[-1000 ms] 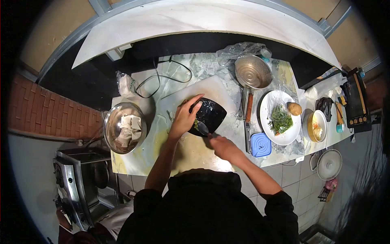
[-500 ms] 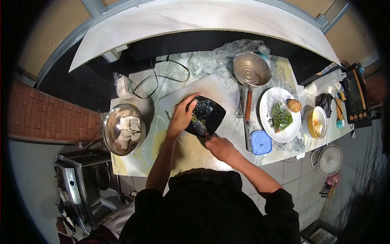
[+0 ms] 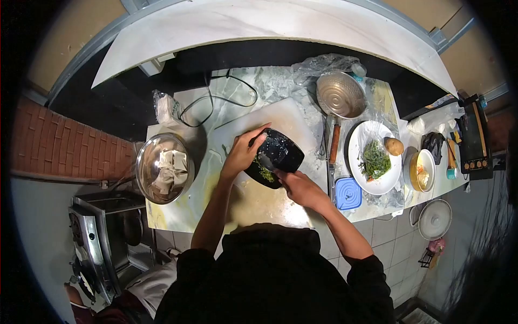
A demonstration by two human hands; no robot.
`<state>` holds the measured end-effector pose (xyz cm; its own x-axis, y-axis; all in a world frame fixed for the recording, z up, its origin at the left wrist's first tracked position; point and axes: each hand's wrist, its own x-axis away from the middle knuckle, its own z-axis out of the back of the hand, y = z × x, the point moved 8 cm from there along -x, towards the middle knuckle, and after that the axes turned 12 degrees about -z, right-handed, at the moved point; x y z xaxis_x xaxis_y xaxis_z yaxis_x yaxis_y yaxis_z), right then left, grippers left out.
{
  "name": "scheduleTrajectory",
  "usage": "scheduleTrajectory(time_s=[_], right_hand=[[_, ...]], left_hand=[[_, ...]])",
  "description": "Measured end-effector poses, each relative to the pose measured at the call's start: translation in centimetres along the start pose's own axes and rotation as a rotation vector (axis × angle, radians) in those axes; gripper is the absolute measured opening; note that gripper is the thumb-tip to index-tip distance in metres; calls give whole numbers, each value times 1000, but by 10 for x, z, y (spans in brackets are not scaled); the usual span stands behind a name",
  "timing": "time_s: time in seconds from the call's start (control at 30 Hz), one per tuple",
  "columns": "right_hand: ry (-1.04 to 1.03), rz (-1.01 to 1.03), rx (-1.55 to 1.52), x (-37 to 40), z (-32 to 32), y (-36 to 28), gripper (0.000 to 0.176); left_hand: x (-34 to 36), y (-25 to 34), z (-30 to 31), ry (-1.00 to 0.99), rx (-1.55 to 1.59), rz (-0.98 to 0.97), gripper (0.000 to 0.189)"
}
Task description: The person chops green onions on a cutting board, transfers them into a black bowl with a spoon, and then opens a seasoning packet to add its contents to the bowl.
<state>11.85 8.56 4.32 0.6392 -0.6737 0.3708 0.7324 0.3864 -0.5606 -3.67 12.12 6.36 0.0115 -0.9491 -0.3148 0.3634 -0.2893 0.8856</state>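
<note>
A square black bowl (image 3: 287, 154) is tilted over the table, holding chopped green bits (image 3: 265, 174) along its lower left side and pale specks higher up. My left hand (image 3: 241, 155) grips its left rim, thumb over the edge. At the bowl's lower right rim, my right hand (image 3: 302, 189) is closed around the handle of a spoon (image 3: 268, 163); the spoon's head is inside the bowl, only partly visible. Behind the bowl lies a white cutting board (image 3: 283, 112).
To the left stands a metal bowl (image 3: 142, 181) of white blocks. On the right are a saucepan (image 3: 341, 95), a knife (image 3: 331, 186), a blue lid (image 3: 348, 193), a white plate (image 3: 353, 156) with greens and a potato (image 3: 394, 146), and a yellowish bowl (image 3: 415, 167). Another person is at lower left.
My right hand has moved slightly up and right, with the spoon shifted further up in the bowl. The greens now show more along the bowl's lower side. The view has shifted slightly.
</note>
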Motion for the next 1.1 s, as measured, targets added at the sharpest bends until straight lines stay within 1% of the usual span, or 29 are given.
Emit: scheduleTrajectory(time_s=[0.03, 0.1, 0.23, 0.27, 0.3, 0.33, 0.47, 0.57, 0.63, 0.67, 0.7, 0.77, 0.83, 0.87, 0.9, 0.97, 1.0, 1.03, 1.1], right_hand=[[-1, -5, -3, 1, 2, -5, 47], [-61, -94, 57, 2, 4, -10, 49], [-107, -32, 79, -7, -15, -9, 43], [-125, -55, 68, -3, -18, -11, 30], [-138, -74, 64, 0, -15, -17, 18], [-191, -85, 97, 3, -11, -23, 17], [-221, -101, 113, -4, -19, -11, 17], [-201, -31, 65, -7, -10, -3, 20], [-165, -9, -55, -6, -6, 1, 40], [-191, -30, -37, -5, -7, 5, 45], [-192, -28, -33, -4, -8, 7, 45], [-44, -12, -67, -1, 0, 11, 46], [-50, -40, -54, -2, -3, 14, 45], [-58, -63, -40, -3, -5, 17, 44], [-55, -61, -42, -4, -9, 18, 44], [2, -48, -102, -1, -15, 21, 41], [2, -51, -105, 1, -15, 19, 41], [-15, -86, -146, 3, -14, 18, 40], [-30, -119, -188, 2, -16, 21, 38]], left_hand=[[0, 0, -2, -18, 17, 5, 33], [-2, 0, -5, -33, 19, 10, 33], [-3, -7, -9, -60, 35, 39, 33], [-1, -12, -11, -64, 39, 43, 33], [-4, -14, -12, -66, 47, -5, 32], [-5, -16, -13, -69, 54, -51, 32], [-6, -24, -21, -114, 105, -43, 30], [-12, -23, -20, -125, 102, -6, 31], [-14, -21, -17, -139, 12, 2, 32], [-15, -21, -14, -136, 10, 4, 32], [-20, -16, -11, -148, 5, -7, 33], [-25, -14, -10, -163, 2, -20, 33], [-27, -15, -12, -177, 21, -86, 34], [-25, -23, -13, -182, 71, -65, 38], [-23, -23, -10, -184, 68, -67, 38], [-5, -42, -9, -145, 318, 235, 46], [1, -37, -10, -181, 534, 270, 54], [8, -39, -11, -185, 534, 272, 54], [21, -36, -7, -69, 529, 140, 55]])
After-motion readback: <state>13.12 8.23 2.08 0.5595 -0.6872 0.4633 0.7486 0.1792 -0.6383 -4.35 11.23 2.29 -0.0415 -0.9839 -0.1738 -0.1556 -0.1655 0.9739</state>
